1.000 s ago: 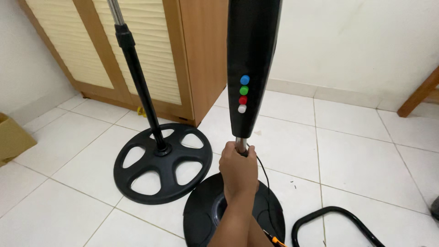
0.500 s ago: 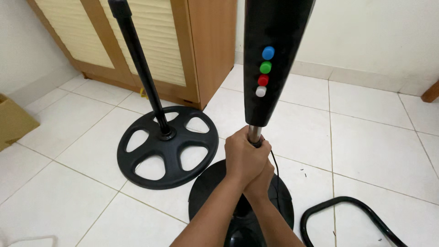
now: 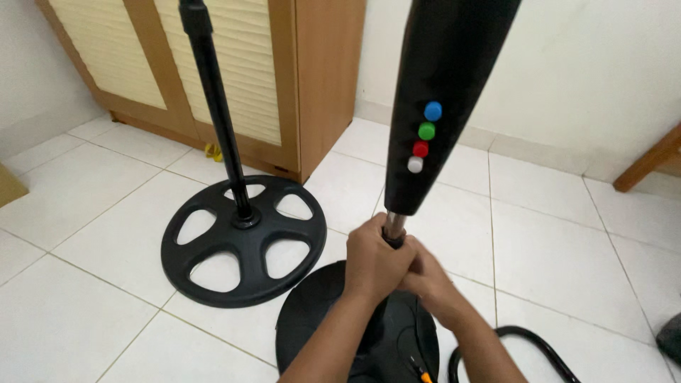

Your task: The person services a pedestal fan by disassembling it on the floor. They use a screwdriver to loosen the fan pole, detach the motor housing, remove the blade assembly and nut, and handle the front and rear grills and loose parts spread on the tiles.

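A black fan column (image 3: 443, 99) with blue, green, red and white buttons stands upright on a chrome pole (image 3: 394, 225) above a solid round black base (image 3: 312, 312). My left hand (image 3: 372, 261) wraps around the pole just under the column. Pressed against it from the right, my right hand (image 3: 428, 278) grips the same pole slightly lower. The lower part of the pole is hidden behind both hands.
A second black stand (image 3: 216, 106) rises from a spoked round base (image 3: 245, 241) to the left. A wooden cabinet (image 3: 312, 78) with louvred doors stands behind. A black curved ring (image 3: 539, 347) lies at bottom right. A wooden furniture leg (image 3: 649, 167) shows at right. White floor tiles surround everything.
My right hand has joined my left on the pole. The view has shifted closer and slightly left, so the column now stands more to the right.
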A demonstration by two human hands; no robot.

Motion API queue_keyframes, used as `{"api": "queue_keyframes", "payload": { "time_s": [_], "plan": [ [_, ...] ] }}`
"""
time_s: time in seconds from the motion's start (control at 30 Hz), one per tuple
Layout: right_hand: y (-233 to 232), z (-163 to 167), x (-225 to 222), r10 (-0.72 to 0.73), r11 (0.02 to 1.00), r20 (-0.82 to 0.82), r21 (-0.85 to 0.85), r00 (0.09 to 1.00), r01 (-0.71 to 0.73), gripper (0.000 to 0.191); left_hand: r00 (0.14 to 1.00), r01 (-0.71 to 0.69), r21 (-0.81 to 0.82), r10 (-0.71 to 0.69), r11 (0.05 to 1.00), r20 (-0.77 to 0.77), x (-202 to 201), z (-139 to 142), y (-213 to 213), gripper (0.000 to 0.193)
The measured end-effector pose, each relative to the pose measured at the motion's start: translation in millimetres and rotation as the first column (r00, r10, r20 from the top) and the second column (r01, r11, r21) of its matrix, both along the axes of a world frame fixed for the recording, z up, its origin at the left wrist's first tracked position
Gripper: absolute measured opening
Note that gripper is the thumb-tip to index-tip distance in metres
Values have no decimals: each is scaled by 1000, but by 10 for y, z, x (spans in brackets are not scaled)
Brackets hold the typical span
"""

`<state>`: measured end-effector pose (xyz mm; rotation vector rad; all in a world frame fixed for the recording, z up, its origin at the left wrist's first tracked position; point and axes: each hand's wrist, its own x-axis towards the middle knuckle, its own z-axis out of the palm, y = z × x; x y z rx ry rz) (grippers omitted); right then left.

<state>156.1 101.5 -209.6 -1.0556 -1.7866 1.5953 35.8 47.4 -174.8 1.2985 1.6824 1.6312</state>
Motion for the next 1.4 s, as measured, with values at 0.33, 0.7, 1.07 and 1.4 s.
{"api": "queue_keyframes", "payload": {
  "time_s": [0.33,0.7,1.07,1.4],
  "plan": [
    [-368,1120,-754,-355,832,-594,150,722,534,38,969,-245,289,224,925,104,219,-76,-28,21],
    [-247,1109,-673,-169,932,-569,172,805,318,27,995,-68,165,55,984,80,53,-68,-14,28],
    [-341,981,-869,-373,669,-573,379,730,639,28,978,-165,417,202,894,-45,89,-281,95,24],
    [-284,956,-826,-320,688,-590,393,741,610,25,997,-77,272,82,959,-8,45,-206,63,24]
  ]
}}
